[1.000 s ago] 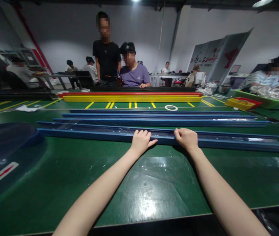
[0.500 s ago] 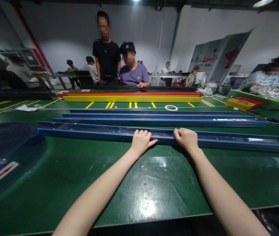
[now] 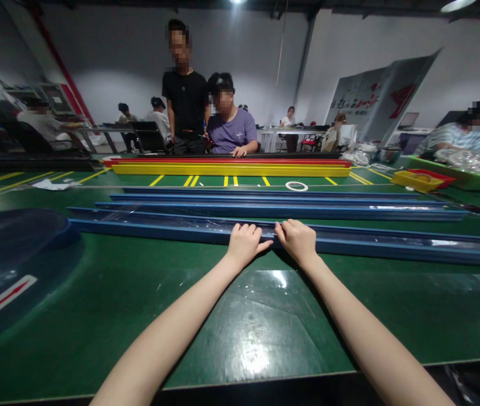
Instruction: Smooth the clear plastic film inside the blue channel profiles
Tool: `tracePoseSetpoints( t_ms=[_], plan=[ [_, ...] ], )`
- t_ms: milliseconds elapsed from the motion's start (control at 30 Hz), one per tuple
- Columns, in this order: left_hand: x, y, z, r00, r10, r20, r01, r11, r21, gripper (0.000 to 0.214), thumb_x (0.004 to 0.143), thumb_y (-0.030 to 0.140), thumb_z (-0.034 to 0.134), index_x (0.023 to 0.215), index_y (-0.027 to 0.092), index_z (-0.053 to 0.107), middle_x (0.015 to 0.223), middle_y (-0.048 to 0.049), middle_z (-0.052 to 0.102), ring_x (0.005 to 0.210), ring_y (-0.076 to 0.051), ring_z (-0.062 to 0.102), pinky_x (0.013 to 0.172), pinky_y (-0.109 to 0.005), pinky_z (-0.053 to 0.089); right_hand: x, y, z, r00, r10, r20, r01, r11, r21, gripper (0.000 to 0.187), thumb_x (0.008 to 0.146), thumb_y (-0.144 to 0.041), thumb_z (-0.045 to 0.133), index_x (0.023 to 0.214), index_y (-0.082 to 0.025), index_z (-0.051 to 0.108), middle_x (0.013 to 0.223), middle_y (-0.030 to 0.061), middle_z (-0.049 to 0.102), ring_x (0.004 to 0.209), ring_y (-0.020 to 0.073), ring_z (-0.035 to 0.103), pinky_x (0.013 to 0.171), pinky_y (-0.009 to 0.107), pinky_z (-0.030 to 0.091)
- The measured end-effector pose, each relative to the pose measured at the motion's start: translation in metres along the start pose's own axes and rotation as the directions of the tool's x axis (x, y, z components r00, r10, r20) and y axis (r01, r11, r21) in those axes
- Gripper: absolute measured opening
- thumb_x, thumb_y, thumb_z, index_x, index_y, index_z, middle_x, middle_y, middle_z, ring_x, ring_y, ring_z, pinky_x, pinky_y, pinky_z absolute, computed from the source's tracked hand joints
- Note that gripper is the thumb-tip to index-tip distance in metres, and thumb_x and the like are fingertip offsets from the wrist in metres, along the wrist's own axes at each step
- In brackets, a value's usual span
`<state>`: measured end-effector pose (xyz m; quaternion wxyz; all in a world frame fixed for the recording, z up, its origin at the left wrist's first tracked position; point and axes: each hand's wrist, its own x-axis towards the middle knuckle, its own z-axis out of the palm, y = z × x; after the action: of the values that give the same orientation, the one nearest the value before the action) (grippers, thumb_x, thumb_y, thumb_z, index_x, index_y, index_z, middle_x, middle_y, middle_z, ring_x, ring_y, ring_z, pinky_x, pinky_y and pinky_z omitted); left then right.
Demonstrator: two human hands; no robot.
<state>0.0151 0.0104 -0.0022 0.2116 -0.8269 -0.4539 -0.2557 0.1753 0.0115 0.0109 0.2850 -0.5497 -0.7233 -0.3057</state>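
A long blue channel strip (image 3: 362, 239), with raised edges and shiny clear film in its trough, lies across the table in front of me. My left hand (image 3: 244, 241) rests at its middle, fingers curled over into the trough and thumb stretched right along the near edge. Just to the right, my right hand (image 3: 297, 239) is closed at the same strip, its fingers bent into the trough. Whether its fingertips also pinch film is hidden. Behind lie more blue channel strips (image 3: 286, 211), parallel to this one.
Yellow strips (image 3: 231, 170) and red strips lie farther back, before a seated person (image 3: 234, 129) and a standing one. A round dark-blue object (image 3: 16, 242) stands at left. A white ring (image 3: 296, 186), a yellow tray (image 3: 416, 181) and a green bin (image 3: 476, 179) sit beyond.
My right hand has slid left along the blue strip and is now close beside my left hand. My left hand has stayed at its place on the strip.
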Motion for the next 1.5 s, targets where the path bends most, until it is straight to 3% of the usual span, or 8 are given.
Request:
tracePoseSetpoints(
  t_ms=[933,1300,1500],
  plan=[
    [0.000,0.000,-0.004,1.000,0.004,0.001,-0.004,1.000,0.012,0.039,0.079,0.052,0.038,0.079,0.016,0.055,0.076,-0.0068,0.059,0.074,-0.020,0.051,0.066,-0.032,0.029,0.006,-0.003,0.006,0.994,0.049,0.094,-0.052,0.998,0.034,0.045,0.083,-0.031,0.029,0.053,-0.015,0.059,0.054,0.0052,0.058,0.049,0.0091,0.046,0.048,0.025,0.017],
    [-0.001,0.001,-0.004,1.000,0.019,-0.021,-0.019,0.999,0.026,0.041,0.080,0.052,0.036,0.086,0.016,0.056,0.077,-0.0074,0.057,0.075,-0.021,0.049,0.066,-0.033,0.028,-0.006,0.045,0.006,0.970,0.218,0.105,-0.213,0.975,-0.059,0.043,0.078,-0.032,0.033,0.049,-0.015,0.059,0.053,0.0062,0.059,0.047,0.0097,0.045,0.047,0.023,0.017],
    [0.000,0.001,-0.003,0.999,0.043,-0.004,-0.043,0.999,0.033,0.041,0.079,0.052,0.038,0.090,0.016,0.056,0.078,-0.0071,0.056,0.075,-0.021,0.049,0.065,-0.032,0.029,-0.008,0.052,0.005,0.962,0.250,0.112,-0.245,0.968,-0.062,0.044,0.078,-0.034,0.032,0.049,-0.015,0.058,0.054,0.0063,0.059,0.046,0.0100,0.045,0.047,0.023,0.017]
  ],
)
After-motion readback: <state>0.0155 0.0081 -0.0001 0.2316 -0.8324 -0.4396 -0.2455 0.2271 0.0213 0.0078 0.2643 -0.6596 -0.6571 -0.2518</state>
